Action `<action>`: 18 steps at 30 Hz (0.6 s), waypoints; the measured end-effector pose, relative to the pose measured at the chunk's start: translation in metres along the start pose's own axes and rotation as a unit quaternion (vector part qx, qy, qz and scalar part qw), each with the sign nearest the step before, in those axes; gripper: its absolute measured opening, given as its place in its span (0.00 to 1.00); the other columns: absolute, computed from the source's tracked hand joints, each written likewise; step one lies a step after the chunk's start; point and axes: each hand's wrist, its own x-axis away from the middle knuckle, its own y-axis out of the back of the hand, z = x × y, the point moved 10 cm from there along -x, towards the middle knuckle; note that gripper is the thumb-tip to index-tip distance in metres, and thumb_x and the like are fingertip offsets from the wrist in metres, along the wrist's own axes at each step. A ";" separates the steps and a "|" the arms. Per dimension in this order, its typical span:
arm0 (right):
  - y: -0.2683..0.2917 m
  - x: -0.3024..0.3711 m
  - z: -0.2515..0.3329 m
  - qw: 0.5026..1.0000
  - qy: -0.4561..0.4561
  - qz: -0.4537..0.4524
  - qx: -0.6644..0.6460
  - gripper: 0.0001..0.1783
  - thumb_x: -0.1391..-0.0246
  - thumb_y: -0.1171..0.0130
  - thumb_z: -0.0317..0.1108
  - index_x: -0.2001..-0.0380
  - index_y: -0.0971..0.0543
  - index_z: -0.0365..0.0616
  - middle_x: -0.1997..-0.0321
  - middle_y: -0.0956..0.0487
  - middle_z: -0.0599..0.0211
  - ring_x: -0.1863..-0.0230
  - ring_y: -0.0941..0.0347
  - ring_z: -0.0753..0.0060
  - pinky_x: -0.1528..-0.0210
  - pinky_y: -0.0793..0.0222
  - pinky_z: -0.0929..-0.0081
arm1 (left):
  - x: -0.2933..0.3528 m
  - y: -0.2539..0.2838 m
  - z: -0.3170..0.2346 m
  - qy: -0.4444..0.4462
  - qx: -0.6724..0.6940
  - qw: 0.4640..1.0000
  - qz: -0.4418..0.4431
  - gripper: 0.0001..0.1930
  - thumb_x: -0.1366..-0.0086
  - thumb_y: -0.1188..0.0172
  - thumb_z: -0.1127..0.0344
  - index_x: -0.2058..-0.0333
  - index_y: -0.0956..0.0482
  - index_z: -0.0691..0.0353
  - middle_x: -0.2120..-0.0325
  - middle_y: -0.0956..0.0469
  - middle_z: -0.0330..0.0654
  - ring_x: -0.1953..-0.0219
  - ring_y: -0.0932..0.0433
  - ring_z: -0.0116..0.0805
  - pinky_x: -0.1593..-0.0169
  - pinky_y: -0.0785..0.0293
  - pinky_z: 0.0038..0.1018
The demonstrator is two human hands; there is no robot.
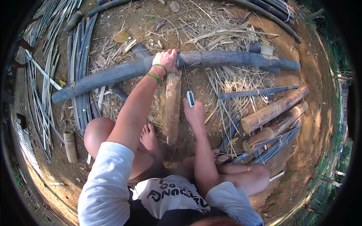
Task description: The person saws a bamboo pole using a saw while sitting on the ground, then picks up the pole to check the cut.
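Observation:
A long dark bamboo pole lies crosswise in front of me over a wooden block. My left hand is closed over the top of the pole, left of its middle. In my right hand is a hand saw, held by its pale handle with a dark inset. Its thin blade runs away from me to the pole, just right of my left hand, and seems to touch it there. How deep the blade sits in the bamboo I cannot tell.
Thick bamboo pieces lie at the right beside split dark strips. Several long slats are spread at the left, near a short bamboo tube. Straw and shavings litter the ground. My bare foot is close to the block.

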 end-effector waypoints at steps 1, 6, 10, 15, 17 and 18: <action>0.008 0.021 -0.012 1.000 -0.010 -0.012 0.007 0.24 0.39 0.36 0.46 0.69 0.19 0.29 0.75 0.20 0.36 0.67 0.20 0.31 0.64 0.27 0.48 | -0.003 0.001 -0.005 -0.003 0.004 1.000 0.018 0.48 0.64 0.17 0.42 0.48 0.29 0.65 0.50 0.21 0.52 0.49 0.18 0.54 0.48 0.19 0.44; 0.035 0.055 -0.013 0.996 -0.078 -0.026 0.027 0.22 0.38 0.37 0.46 0.71 0.19 0.33 0.73 0.19 0.37 0.67 0.19 0.32 0.62 0.27 0.43 | -0.009 -0.004 -0.023 -0.016 0.029 0.998 0.052 0.48 0.64 0.17 0.44 0.48 0.29 0.65 0.52 0.20 0.53 0.50 0.18 0.55 0.48 0.19 0.44; 0.056 0.056 -0.032 0.993 -0.092 -0.063 0.039 0.24 0.38 0.38 0.48 0.70 0.19 0.33 0.73 0.19 0.38 0.65 0.19 0.33 0.60 0.27 0.44 | -0.022 -0.003 -0.062 -0.050 0.034 0.997 0.052 0.45 0.61 0.19 0.45 0.47 0.29 0.62 0.53 0.19 0.52 0.50 0.18 0.55 0.48 0.20 0.44; 0.065 0.034 -0.041 0.993 -0.094 -0.055 0.046 0.22 0.38 0.37 0.46 0.69 0.18 0.31 0.78 0.21 0.46 0.74 0.22 0.47 0.66 0.29 0.54 | -0.038 -0.005 -0.068 -0.031 0.041 0.995 0.089 0.48 0.59 0.19 0.46 0.43 0.31 0.61 0.50 0.21 0.52 0.46 0.20 0.53 0.43 0.23 0.45; 0.067 0.038 -0.038 0.995 -0.074 -0.067 0.026 0.22 0.38 0.37 0.46 0.69 0.18 0.32 0.78 0.21 0.46 0.74 0.21 0.48 0.66 0.29 0.54 | -0.026 -0.005 -0.073 -0.030 0.015 0.999 -0.027 0.51 0.60 0.19 0.44 0.40 0.32 0.59 0.48 0.23 0.49 0.40 0.24 0.49 0.38 0.29 0.46; 0.064 0.037 -0.039 0.995 -0.063 -0.069 0.017 0.22 0.38 0.37 0.45 0.69 0.18 0.32 0.78 0.20 0.47 0.74 0.21 0.49 0.66 0.29 0.54 | -0.022 -0.006 -0.072 -0.019 -0.005 0.999 -0.030 0.51 0.61 0.19 0.44 0.39 0.33 0.59 0.47 0.23 0.48 0.39 0.25 0.48 0.37 0.30 0.46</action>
